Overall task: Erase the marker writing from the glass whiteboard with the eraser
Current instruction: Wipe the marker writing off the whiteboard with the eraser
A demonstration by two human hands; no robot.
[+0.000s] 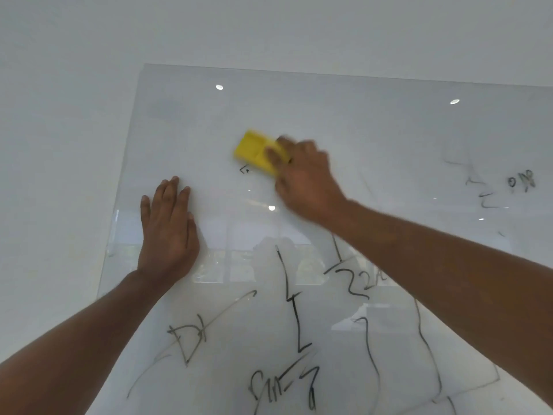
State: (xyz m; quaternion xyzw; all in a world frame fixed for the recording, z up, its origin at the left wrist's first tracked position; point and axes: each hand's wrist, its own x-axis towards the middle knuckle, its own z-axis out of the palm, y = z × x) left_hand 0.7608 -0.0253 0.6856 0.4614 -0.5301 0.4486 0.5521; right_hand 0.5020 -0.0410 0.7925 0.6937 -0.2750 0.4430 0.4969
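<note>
A glass whiteboard (374,121) hangs on a pale wall and fills most of the view. Black marker writing (296,319) covers its lower half, and fainter marks (520,181) sit at the right. My right hand (305,178) grips a yellow eraser (254,149) and presses it against the glass in the upper middle; the hand and eraser are motion-blurred. A tiny leftover mark (244,169) lies just below the eraser. My left hand (167,229) rests flat on the board near its left edge, fingers together and pointing up, holding nothing.
The board's upper left area around the eraser looks wiped, with only faint smears. Ceiling lights and windows reflect in the glass. Bare wall (59,145) lies to the left of and above the board.
</note>
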